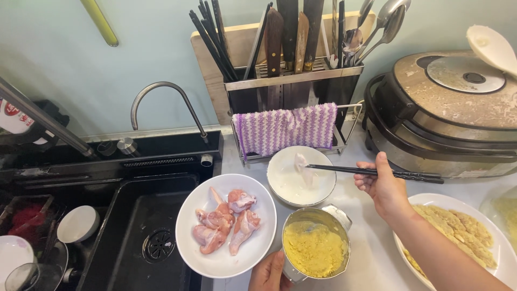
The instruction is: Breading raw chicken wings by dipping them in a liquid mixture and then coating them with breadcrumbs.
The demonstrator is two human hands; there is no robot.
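The right hand [383, 186] grips a pair of thin black chopsticks [377, 172], fingers clenched round their rear half. The sticks lie almost level, their long axis running away from the hand to its left, tips pinching a pale, slick chicken piece [304, 168]. That piece hangs over a small round white bowl [283, 180] coated with a thin white liquid, just left of the hand.

The left hand [267, 274] shows only partly at the lower edge; its fingers press against the wall of a round metal cup [316, 216], which is filled with coarse yellow crumbs [315, 249]. How firmly it grasps the cup cannot be told.

Just left of that hand, a wide white plate [226, 261] carries raw pink drumsticks [222, 223], glossy and smooth, their bone ends pointing mostly away from the person. Under the right forearm, another white plate [431, 200] holds crumb-coated pieces [458, 229], rough and yellow. All this rests on a pale table [366, 253].

Beyond the right hand a purple-and-white striped cloth [285, 128] drapes over a metal rack [293, 81] of knives and spoons. A black sink [145, 226] lies well left of the left hand.
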